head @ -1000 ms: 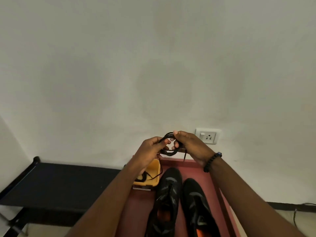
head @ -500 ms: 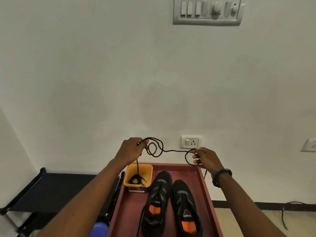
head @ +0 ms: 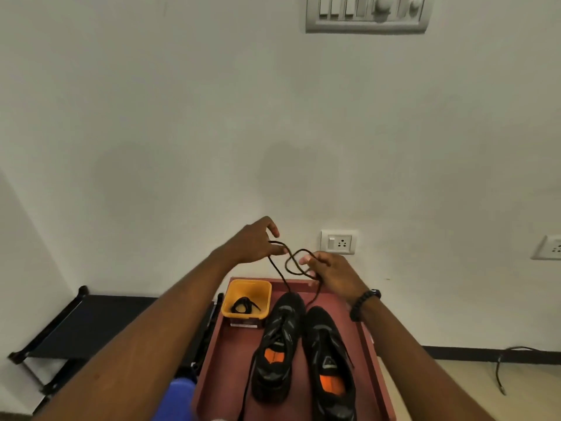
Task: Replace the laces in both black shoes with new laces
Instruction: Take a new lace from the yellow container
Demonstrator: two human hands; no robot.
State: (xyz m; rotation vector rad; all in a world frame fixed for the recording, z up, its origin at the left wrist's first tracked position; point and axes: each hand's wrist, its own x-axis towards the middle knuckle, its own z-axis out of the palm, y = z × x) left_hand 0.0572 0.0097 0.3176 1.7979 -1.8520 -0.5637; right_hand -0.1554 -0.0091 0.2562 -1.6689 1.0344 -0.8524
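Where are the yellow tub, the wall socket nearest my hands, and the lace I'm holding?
yellow tub [head: 264,289]: head view, on its far right rim.
wall socket [head: 338,242]: head view, on the middle of its white plate.
lace [head: 294,260]: head view, on the loop between the two hands.

A plain white wall [head: 151,117] fills most of the view, with a switch panel [head: 367,13] mounted high up and two sockets [head: 338,242] [head: 549,247] set lower down. A low black rack [head: 76,323] is seen at the left against the wall. Beige floor [head: 470,387] is visible at the right, edged by a dark skirting [head: 473,355], with a loose cable [head: 501,375] lying on it.
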